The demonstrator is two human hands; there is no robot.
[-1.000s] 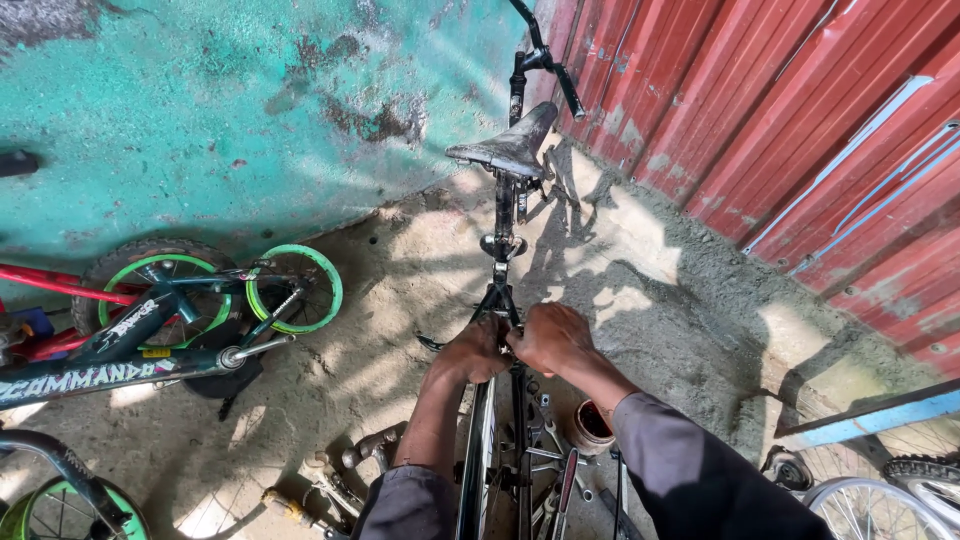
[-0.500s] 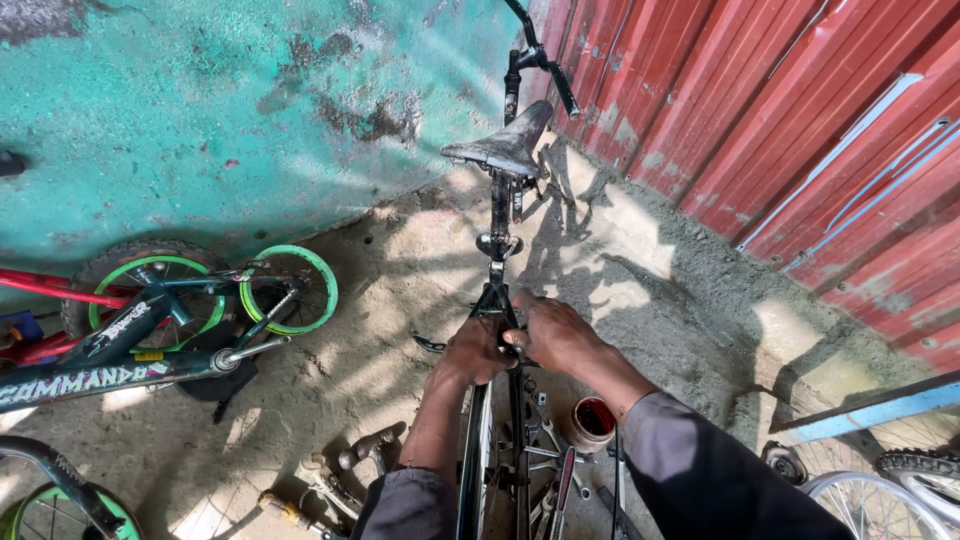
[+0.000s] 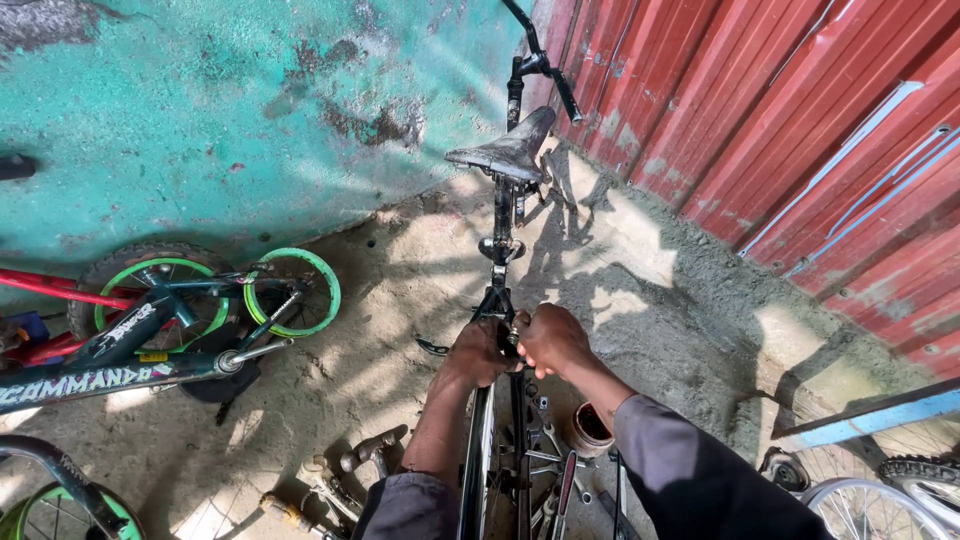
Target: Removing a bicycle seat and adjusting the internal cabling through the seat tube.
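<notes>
A black bicycle stands upright in front of me, its worn saddle [image 3: 508, 152] and handlebar [image 3: 540, 62] pointing away toward the wall corner. My left hand [image 3: 478, 353] and my right hand [image 3: 552, 338] both grip the black frame [image 3: 497, 300] just below the seat post, on either side of it. The rear wheel [image 3: 478, 470] runs down between my forearms. What my fingers hold besides the frame is hidden.
A small bicycle with green rims [image 3: 200, 315] lies on the dirt at left. Tools and metal parts [image 3: 345, 475] and a small round tin [image 3: 588, 428] lie near my feet. Red corrugated sheeting [image 3: 800, 130] stands right, a teal wall [image 3: 220, 110] behind. Another wheel [image 3: 890, 500] shows bottom right.
Both hands stay closed on the frame near the seat post, shifting only slightly. The view has drifted a little.
</notes>
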